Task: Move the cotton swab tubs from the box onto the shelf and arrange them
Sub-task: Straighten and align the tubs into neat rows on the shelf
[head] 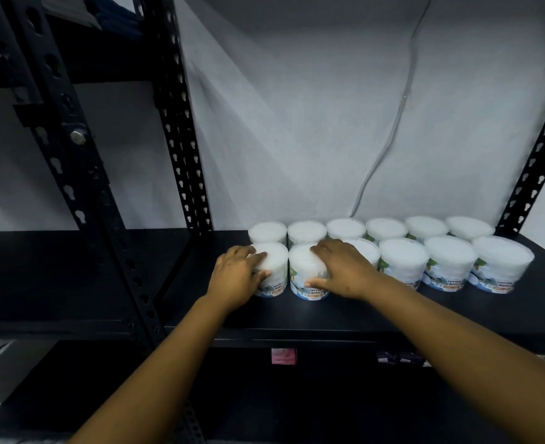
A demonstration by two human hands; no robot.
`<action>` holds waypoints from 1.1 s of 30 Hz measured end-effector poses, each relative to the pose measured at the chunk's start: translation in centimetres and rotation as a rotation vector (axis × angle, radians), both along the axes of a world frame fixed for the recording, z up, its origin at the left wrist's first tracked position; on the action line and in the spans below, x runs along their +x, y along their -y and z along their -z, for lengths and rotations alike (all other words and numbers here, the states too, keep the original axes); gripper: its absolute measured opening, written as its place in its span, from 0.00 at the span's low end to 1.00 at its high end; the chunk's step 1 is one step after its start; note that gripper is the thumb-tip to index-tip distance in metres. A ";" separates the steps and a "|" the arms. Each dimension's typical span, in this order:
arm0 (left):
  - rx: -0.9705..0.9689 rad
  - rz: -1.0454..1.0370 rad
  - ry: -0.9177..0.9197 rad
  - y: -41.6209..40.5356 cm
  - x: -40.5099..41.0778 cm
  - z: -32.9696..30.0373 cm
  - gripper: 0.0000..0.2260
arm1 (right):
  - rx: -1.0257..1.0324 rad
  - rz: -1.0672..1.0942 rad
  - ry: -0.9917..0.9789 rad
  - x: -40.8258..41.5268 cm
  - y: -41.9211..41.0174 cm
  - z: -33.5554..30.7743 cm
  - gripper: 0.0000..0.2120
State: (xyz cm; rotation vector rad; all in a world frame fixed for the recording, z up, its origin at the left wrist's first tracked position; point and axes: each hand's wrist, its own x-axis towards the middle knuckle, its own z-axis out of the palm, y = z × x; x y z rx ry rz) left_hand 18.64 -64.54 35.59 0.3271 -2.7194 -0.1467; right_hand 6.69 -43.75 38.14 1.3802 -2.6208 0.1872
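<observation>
1. Far left: black slotted steel upright (72,174) of a neighbouring rack, one hex bolt (77,136) on it. A second slotted upright (181,149) stood at the back left corner of the working shelf.
2. Black shelf board (296,315) ran across the frame at mid height, white wall (296,107) behind.
3. Left hand (237,278) gripped the leftmost front tub (276,267); fingers curled over its clear lid, thumb on the near side wall. Tub stood upright on the board.
4. Right hand (341,270) gripped the second front tub (306,280); fingers over the lid top, thumb down the labelled side. This tub stood just beside the first, nearly touching.
5. Cotton swab tubs sat in two rows on the shelf: back row of six (386,229) against the wall, front row of six, the third partly hidden behind the right hand. Right end front tub (501,264) showed a "COTTON BUDS" label.
6. Grey cable (392,123) hung down the wall behind the back row.
7. Right rear: another slotted upright (533,161), leaning in the wide-angle view.
8. Below the board edge: small pink item (284,356), too blurred to identify.
</observation>
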 end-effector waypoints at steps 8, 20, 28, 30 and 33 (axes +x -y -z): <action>0.042 0.002 -0.006 0.0 0.0 -0.3 0.22 | 0.023 -0.010 -0.011 0.1 0.1 0.2 0.33; 0.068 -0.005 0.001 0.1 0.2 -0.3 0.23 | 0.028 -0.007 -0.003 0.2 0.2 0.5 0.35; 0.126 -0.010 -0.004 0.0 0.3 -0.1 0.25 | 0.018 -0.007 -0.009 0.1 0.2 0.6 0.35; 0.141 0.006 0.005 0.1 0.3 -0.1 0.23 | 0.015 -0.007 -0.011 -0.1 0.3 0.6 0.34; 0.180 0.027 0.035 0.5 0.4 -0.1 0.23 | 0.026 -0.002 -0.014 -0.1 0.3 0.5 0.34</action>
